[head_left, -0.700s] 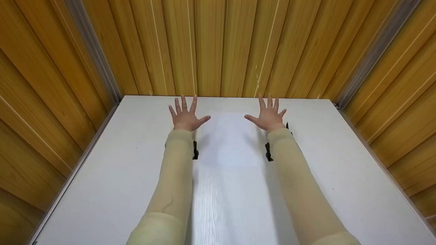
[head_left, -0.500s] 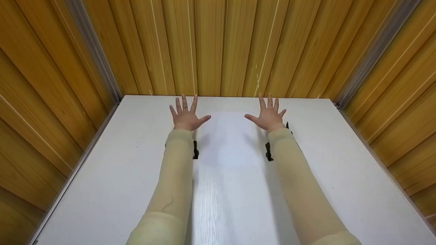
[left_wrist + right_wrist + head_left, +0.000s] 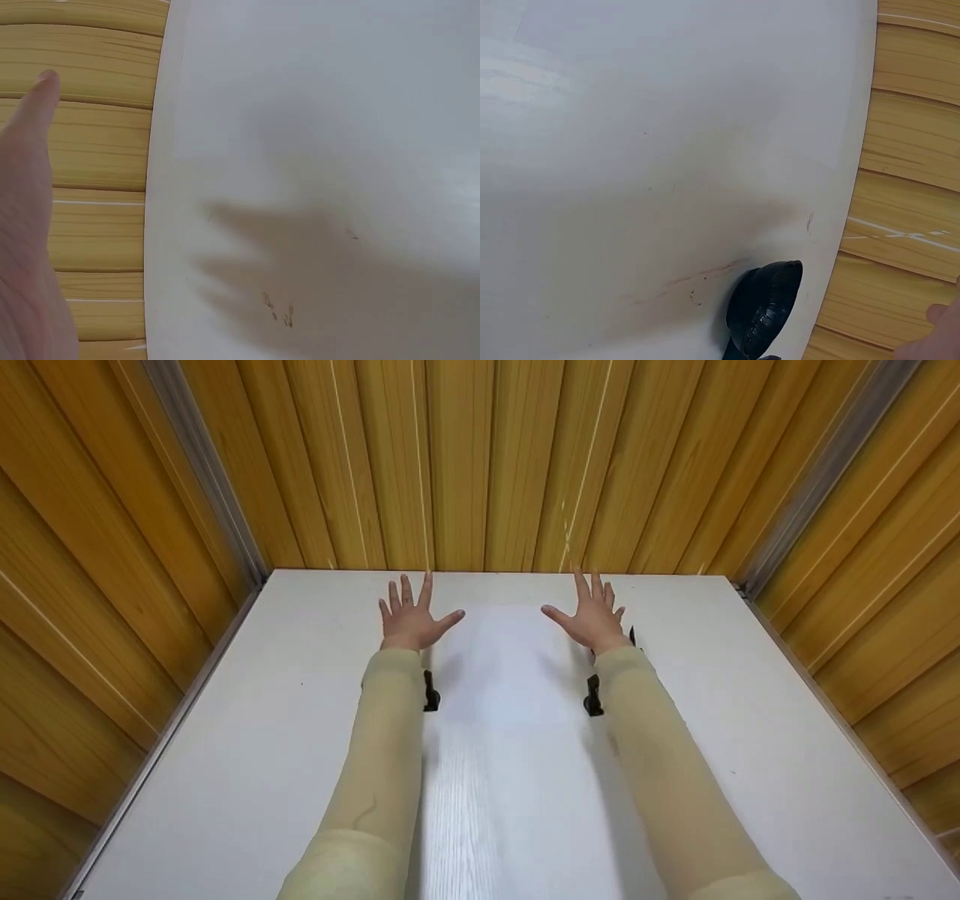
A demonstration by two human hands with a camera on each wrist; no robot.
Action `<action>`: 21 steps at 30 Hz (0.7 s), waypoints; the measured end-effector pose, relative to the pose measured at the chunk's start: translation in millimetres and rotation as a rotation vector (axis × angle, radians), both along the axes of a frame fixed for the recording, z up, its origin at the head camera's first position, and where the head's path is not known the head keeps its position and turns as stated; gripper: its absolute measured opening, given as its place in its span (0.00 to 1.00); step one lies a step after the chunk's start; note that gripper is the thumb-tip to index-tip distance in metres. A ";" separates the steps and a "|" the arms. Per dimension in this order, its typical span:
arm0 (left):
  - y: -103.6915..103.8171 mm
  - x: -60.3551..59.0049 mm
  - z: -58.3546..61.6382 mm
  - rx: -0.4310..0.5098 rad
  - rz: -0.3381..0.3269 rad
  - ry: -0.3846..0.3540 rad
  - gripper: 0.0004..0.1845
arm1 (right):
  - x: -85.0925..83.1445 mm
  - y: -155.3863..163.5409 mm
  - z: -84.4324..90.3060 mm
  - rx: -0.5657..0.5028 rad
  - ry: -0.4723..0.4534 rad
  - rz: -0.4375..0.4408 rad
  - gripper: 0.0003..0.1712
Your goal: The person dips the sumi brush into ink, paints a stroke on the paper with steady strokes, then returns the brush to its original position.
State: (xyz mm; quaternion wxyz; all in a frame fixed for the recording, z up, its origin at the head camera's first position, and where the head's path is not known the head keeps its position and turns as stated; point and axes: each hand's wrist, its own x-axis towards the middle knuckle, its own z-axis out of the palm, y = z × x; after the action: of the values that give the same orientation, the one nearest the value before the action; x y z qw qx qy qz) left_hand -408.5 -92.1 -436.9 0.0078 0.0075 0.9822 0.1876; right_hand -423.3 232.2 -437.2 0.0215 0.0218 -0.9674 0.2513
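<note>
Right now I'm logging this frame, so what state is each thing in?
left hand: open, fingers spread straight, holding nothing, over the table's far edge.
right hand: open, fingers straight, holding nothing.
white table: bare where it shows, faint marks near the far edge.
black object: lying on the table beneath the right wrist.

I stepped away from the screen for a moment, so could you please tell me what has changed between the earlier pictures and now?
Very little. The right hand has turned slightly, so its fingers sit closer together and point more towards the wooden wall. The left hand has edged a touch to the right. Both hands remain open with fingers spread over the far end of the white table, holding nothing.
</note>
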 end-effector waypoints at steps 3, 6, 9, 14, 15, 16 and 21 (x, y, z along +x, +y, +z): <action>0.5 -1.5 -3.4 0.054 -0.005 -0.004 0.56 | 1.3 -0.5 -0.1 -0.064 0.000 -0.002 0.63; 0.6 -4.2 -7.9 0.107 -0.007 -0.013 0.56 | 2.8 -2.2 -0.6 -0.115 0.013 0.000 0.62; 1.2 -3.5 -10.8 0.158 -0.009 -0.006 0.56 | 3.6 -3.7 -1.7 -0.179 0.037 0.007 0.62; 2.8 1.2 -16.1 0.249 0.001 0.002 0.54 | 5.5 -4.7 -3.4 -0.317 0.073 0.027 0.60; 2.9 2.0 -18.0 0.274 0.004 -0.001 0.54 | 6.1 -4.6 -3.9 -0.344 0.081 0.033 0.59; 2.8 2.7 -19.9 0.307 0.007 -0.009 0.53 | 6.9 -4.5 -4.4 -0.366 0.092 0.040 0.58; 4.1 7.4 -31.2 0.460 0.011 -0.035 0.50 | 11.8 -3.3 -7.6 -0.464 0.125 0.050 0.53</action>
State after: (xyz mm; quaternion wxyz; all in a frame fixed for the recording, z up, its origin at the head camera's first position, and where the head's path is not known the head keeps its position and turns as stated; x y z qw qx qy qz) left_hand -401.1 -88.1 -468.1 0.0221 0.0006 0.9133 0.4067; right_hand -411.5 228.9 -444.8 0.0795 0.0559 -0.8797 0.4654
